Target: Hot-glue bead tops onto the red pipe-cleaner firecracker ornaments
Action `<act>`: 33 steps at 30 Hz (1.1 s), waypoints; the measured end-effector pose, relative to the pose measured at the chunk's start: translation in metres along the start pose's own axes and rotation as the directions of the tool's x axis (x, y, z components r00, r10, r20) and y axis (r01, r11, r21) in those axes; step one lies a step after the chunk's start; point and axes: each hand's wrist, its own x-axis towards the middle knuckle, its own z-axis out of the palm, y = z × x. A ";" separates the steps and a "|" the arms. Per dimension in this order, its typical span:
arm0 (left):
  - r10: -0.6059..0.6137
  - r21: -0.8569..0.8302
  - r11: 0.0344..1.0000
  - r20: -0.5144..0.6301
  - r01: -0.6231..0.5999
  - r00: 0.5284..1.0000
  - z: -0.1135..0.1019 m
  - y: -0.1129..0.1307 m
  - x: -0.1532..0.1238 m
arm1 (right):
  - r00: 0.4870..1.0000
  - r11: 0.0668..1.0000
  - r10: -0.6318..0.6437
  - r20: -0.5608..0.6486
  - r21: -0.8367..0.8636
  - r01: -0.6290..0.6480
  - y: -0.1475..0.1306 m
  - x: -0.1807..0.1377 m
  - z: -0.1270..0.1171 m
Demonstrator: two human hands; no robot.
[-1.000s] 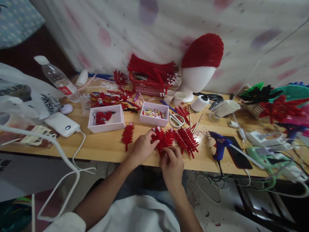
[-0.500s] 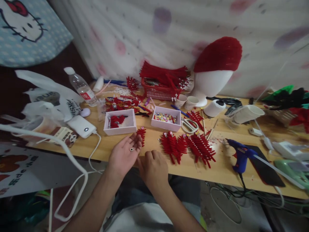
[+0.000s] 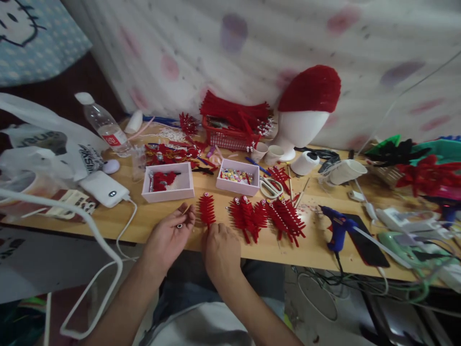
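Observation:
My left hand (image 3: pixel 167 240) is palm up with its fingers slightly curled, and a small dark-centred round gem (image 3: pixel 179 226) rests on it. To its right, my right hand (image 3: pixel 221 247) is closed on the bottom end of a red fuzzy chenille leaf (image 3: pixel 206 210), which has a small round ornament at its top. More red chenille leaves (image 3: pixel 247 216) lie right of that hand, several bearing round ornaments, some with rows of white beads (image 3: pixel 283 216).
Behind my hands are a white box with red pieces (image 3: pixel 169 194) and a white box of small gems (image 3: pixel 237 186). Scissors (image 3: pixel 271 187) lie beside it. A blue glue gun (image 3: pixel 337 228) lies to the right; a power bank (image 3: pixel 103 188) sits at left.
The view has shifted, so things appear further left. My hands have moved apart, and the chenille leaf between them shows more fully. The gem still sits on my left hand.

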 end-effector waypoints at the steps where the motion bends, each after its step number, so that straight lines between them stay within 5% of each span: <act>1: -0.034 -0.012 0.999 0.032 0.035 0.999 -0.002 0.000 0.001 | 1.000 1.000 0.005 -0.012 -0.001 -0.005 0.005 -0.005 -0.001; 5: -0.133 0.027 0.991 0.129 0.130 0.983 -0.012 -0.003 0.005 | 0.999 1.000 -0.006 -0.043 -0.006 0.006 0.014 -0.016 0.003; 11: -0.065 0.084 0.995 0.052 0.061 0.997 -0.013 -0.007 0.009 | 0.991 0.998 -0.023 -0.135 0.047 0.029 0.014 -0.017 0.005; 16: -0.007 0.078 0.997 -0.033 0.009 0.999 -0.009 -0.007 0.009 | 0.924 0.948 0.054 -0.379 0.309 0.071 0.069 -0.055 -0.030; 18: 0.006 0.086 0.996 -0.037 -0.003 0.999 -0.006 -0.008 0.009 | 0.821 0.925 0.259 -0.509 0.375 -0.060 0.113 -0.074 -0.045; 20: 0.012 0.101 0.995 -0.026 -0.009 1.000 -0.003 -0.009 0.009 | 0.650 0.862 0.500 -0.572 0.403 -0.308 0.161 -0.088 -0.054; 21: 0.017 0.109 0.994 -0.014 -0.016 1.000 -0.002 -0.009 0.009 | 0.548 0.817 0.576 -0.607 0.429 -0.384 0.185 -0.094 -0.055; 23: 0.043 0.131 0.990 0.014 -0.044 0.999 -0.001 -0.010 0.010 | 0.436 0.736 0.670 -0.601 0.465 -0.492 0.226 -0.101 -0.054; 27: 0.102 0.147 0.984 0.019 -0.104 0.995 -0.003 -0.011 0.015 | 0.465 0.696 0.715 -0.522 0.470 -0.542 0.271 -0.095 -0.042; 33: 0.180 0.131 0.977 -0.068 -0.170 0.981 -0.008 -0.012 0.019 | 0.556 0.792 0.605 -0.570 0.364 -0.490 0.285 -0.052 -0.033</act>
